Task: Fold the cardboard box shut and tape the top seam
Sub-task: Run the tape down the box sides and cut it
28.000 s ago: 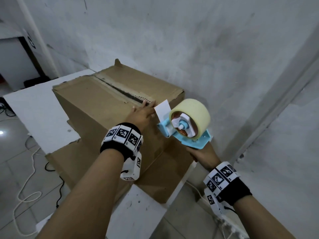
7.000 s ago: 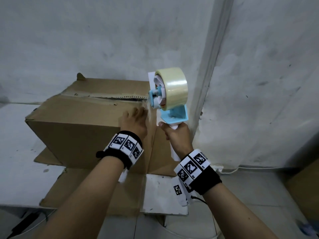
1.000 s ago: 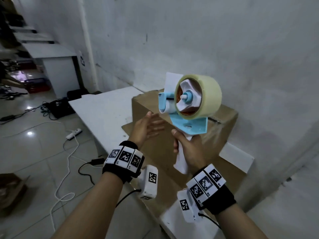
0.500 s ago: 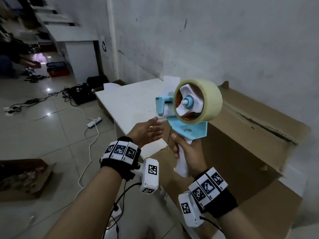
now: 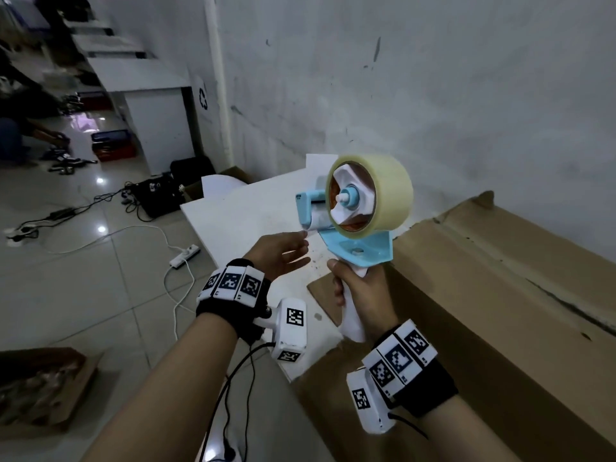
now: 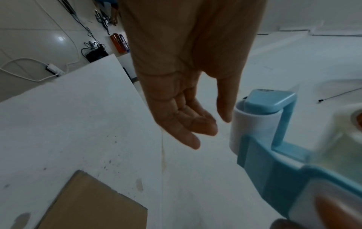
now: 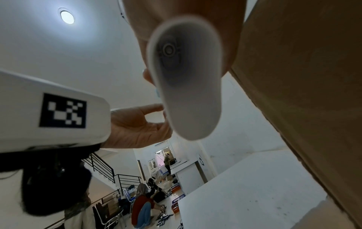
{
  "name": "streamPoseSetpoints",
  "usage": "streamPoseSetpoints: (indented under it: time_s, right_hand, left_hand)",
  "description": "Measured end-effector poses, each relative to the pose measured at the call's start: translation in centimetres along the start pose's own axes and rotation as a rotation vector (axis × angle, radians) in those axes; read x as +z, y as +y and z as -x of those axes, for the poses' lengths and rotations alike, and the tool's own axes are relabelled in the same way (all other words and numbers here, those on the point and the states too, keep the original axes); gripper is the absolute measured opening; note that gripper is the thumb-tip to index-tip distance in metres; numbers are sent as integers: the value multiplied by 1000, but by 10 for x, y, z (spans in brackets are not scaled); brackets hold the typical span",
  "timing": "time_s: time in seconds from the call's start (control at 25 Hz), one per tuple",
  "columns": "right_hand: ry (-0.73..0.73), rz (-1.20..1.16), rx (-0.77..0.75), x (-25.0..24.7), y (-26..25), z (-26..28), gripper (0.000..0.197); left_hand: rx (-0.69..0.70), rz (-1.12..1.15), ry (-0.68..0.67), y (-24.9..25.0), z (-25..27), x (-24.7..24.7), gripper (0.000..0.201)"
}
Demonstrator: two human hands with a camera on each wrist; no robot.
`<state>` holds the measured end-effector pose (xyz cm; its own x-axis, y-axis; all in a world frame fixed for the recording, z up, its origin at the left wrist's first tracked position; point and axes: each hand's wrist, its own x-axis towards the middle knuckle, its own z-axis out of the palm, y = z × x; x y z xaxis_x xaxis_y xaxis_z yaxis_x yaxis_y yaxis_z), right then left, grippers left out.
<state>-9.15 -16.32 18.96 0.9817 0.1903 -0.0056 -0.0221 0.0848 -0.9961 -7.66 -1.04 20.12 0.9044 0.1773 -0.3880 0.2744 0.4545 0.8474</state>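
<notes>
Since half a second back, left hand [image 5: 279, 252] has crept nearer the dispenser's front roller; head view has swung so the box sits further right and lower in frame.

Cardboard box [image 5: 493, 295]: large, brown, on the white table [image 5: 240, 215] against the grey wall [image 5: 433, 78]. Top flaps folded down; a dark ragged seam shows along the top, far right. One loose flap lies flat on the table below the hands.

White table: speckled surface, runs from the box toward the tiled floor [image 5: 83, 278]. White power strip [image 5: 184, 256] and cables on the floor to the left. Another open carton [image 5: 43, 388] on the floor, lower left.

Tape dispenser [image 5: 353, 221]: light blue frame, white handle, held upright in the air beside the box's near corner, not touching it. Roll of clear tape [image 5: 383, 195] mounted on the hub. White roller at the front.

Right hand [image 5: 363, 291]: fingers wrapped round the white handle, firm grasp.

Left hand: fingers relaxed and extended, holding nothing. From the wrist view the thumb tip sits just beside the roller; contact cannot be told.

Marker bands on both wrists.
</notes>
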Motion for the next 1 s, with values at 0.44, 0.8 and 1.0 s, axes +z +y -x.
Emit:
streamPoseSetpoints:
  time_s: [0.44,0.8,1.0]
  right_hand:
    - [175,10,21,23,1,-70,25]
    - [571,-120,-7,39,-49,-91,22]
    - [861,-126,-82,26,-62,-54,29]
  left_hand:
    - [186,-680,-2,70,-128,29,22]
    - [657,-918,-258,140,-226,120,18]
    - [711,-871,-940,129,-206,194,28]
